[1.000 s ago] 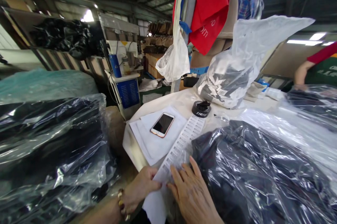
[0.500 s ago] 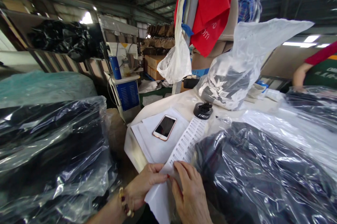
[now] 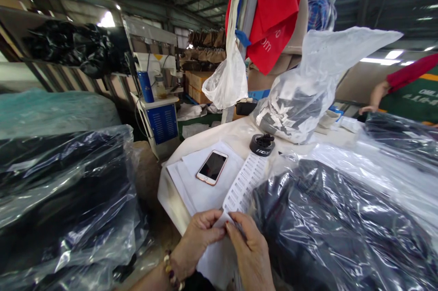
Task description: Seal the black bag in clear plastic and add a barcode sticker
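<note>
A long white label sheet (image 3: 243,184) printed with rows of small barcodes runs from a black tape roll (image 3: 262,145) down to my hands. My left hand (image 3: 201,236), with a beaded bracelet at the wrist, pinches the sheet's near end between thumb and fingers. Close against it, my right hand (image 3: 248,245) grips the same end with thumb and forefinger. The paper is bent up between the fingertips there. Left of the strip, a phone (image 3: 212,167) with a dark screen lies on white paper sheets (image 3: 186,190).
Clear-wrapped dark bundles lie on the right (image 3: 342,218) and left (image 3: 68,200). A clear bag of black and white pieces (image 3: 290,104) stands behind the tape on the white table (image 3: 167,190). At far right, a person's hand (image 3: 372,104) reaches over another bundle.
My hands have drawn together at the sheet's end, now folded up between the fingertips; earlier it hung flat below them. The other person's arm has moved slightly left.
</note>
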The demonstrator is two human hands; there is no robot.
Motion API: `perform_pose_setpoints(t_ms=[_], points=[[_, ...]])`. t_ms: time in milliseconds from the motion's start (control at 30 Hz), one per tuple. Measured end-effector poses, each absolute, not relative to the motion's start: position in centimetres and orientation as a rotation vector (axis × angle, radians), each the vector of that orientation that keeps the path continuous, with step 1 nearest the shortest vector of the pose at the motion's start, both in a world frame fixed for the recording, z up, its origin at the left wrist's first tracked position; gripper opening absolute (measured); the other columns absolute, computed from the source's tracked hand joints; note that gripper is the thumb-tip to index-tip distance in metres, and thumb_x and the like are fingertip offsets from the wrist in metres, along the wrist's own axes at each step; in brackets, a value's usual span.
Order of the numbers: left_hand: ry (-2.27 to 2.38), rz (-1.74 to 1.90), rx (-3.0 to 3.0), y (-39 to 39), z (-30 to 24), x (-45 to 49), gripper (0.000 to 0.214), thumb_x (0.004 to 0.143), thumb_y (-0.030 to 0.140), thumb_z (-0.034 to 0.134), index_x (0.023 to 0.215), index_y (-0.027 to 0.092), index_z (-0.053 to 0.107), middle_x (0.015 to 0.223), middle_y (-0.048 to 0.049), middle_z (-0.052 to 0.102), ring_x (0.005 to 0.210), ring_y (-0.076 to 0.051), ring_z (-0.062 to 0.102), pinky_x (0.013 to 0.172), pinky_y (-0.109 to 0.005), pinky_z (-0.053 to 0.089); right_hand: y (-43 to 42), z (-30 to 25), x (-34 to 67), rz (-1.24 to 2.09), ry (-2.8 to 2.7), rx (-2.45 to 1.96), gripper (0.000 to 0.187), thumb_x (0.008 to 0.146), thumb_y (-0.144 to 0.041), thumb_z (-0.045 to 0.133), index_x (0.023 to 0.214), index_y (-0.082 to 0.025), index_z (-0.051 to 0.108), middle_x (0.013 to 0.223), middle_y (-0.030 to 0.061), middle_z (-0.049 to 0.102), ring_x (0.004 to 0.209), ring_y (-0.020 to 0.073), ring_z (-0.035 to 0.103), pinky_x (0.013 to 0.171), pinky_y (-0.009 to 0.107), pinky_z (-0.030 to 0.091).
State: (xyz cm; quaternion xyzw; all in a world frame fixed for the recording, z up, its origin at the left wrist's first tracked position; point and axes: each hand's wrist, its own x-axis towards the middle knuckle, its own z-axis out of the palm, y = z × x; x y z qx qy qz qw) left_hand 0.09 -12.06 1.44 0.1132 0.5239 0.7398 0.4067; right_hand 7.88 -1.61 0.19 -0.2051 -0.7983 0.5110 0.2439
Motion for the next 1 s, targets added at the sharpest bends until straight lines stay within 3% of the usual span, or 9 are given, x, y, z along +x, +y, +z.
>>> perform_pose_setpoints(t_ms=[400, 600, 767, 1000], points=[[1.227, 1.886, 0.344, -12.0, 0.5, -0.3, 0.025, 0.058, 0.019, 0.074, 0.082, 0.016, 0.067, 0.072, 0.0011, 0.067, 0.069, -0.013, 0.060, 0.069, -0.022, 0.044, -1.7, 1.2, 7.5, 1.643, -2.078, -0.763, 0.039, 0.074, -0.054, 0.050, 0.081, -0.019, 0.068, 0.082, 0.0048, 0.068, 0.077, 0.0196, 0.061, 0.073, 0.029, 0.049], [1.158, 1.896, 0.321, -12.3, -0.3, -0.3, 0.029, 0.057, 0.022, 0.078, 0.084, 0.017, 0.068, 0.071, -0.0003, 0.068, 0.070, -0.015, 0.062, 0.071, -0.025, 0.046, -1.8, 1.2, 7.5, 1.719, -2.005, -0.853, 0.044, 0.074, -0.057, 0.048, 0.084, -0.018, 0.067, 0.085, 0.0060, 0.068, 0.080, 0.0201, 0.061, 0.074, 0.028, 0.049], [1.212, 1.907, 0.353, -12.0, -0.2, -0.2, 0.028, 0.058, 0.019, 0.076, 0.085, 0.017, 0.069, 0.078, 0.0002, 0.069, 0.074, -0.013, 0.062, 0.071, -0.019, 0.044, -2.1, 0.3, 7.6, 1.693, -2.057, -0.777, 0.045, 0.075, -0.057, 0.052, 0.095, -0.018, 0.064, 0.094, 0.0062, 0.067, 0.088, 0.0201, 0.060, 0.080, 0.028, 0.047], [1.154, 1.888, 0.286, -12.3, 0.1, -0.1, 0.032, 0.056, 0.021, 0.078, 0.087, 0.017, 0.069, 0.074, -0.0011, 0.069, 0.069, -0.015, 0.064, 0.067, -0.023, 0.048, -2.2, 0.6, 7.5, 1.673, -2.003, -0.832, 0.043, 0.074, -0.059, 0.052, 0.084, -0.019, 0.065, 0.079, 0.0034, 0.065, 0.075, 0.0181, 0.057, 0.072, 0.028, 0.047]])
